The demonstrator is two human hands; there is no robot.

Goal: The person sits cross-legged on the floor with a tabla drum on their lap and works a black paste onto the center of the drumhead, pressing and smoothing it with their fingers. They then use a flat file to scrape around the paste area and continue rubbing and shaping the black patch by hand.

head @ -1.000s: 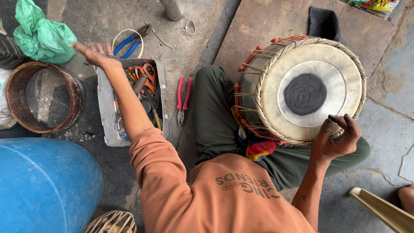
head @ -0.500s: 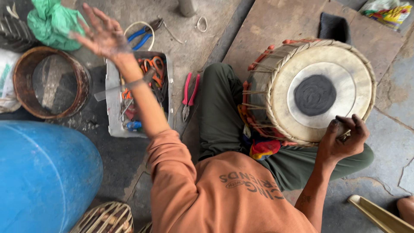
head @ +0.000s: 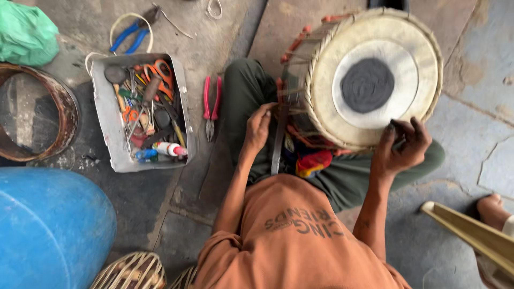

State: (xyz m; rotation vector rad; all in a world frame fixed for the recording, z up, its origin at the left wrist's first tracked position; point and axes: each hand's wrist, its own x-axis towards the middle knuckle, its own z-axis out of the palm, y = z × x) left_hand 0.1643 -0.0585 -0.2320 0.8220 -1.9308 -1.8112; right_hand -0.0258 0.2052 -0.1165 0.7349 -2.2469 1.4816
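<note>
A drum (head: pixel 369 48) with a pale skin head and a dark round patch leans on my lap, its side laced with cords. My left hand (head: pixel 260 128) is at the drum's left side, fingers curled on the lacing (head: pixel 292 101) beside a dark strap. My right hand (head: pixel 405 147) is closed on a small dark tool at the near rim of the drum head. I sit on the floor in an orange shirt and green trousers.
A metal tray (head: pixel 104 139) full of hand tools lies to the left, with red-handled pliers (head: pixel 210 104) beside it and blue-handled pliers (head: pixel 128 35) behind. Also here: a rusty round frame (head: pixel 67 109), a blue barrel (head: pixel 48 225), a green bag (head: pixel 27 32), a wicker basket (head: pixel 134 270), and another person's foot (head: pixel 491 206).
My left arm, stretched out open over the tool tray before, has come back to the drum's laced side. The right hand has stayed at the drum rim.
</note>
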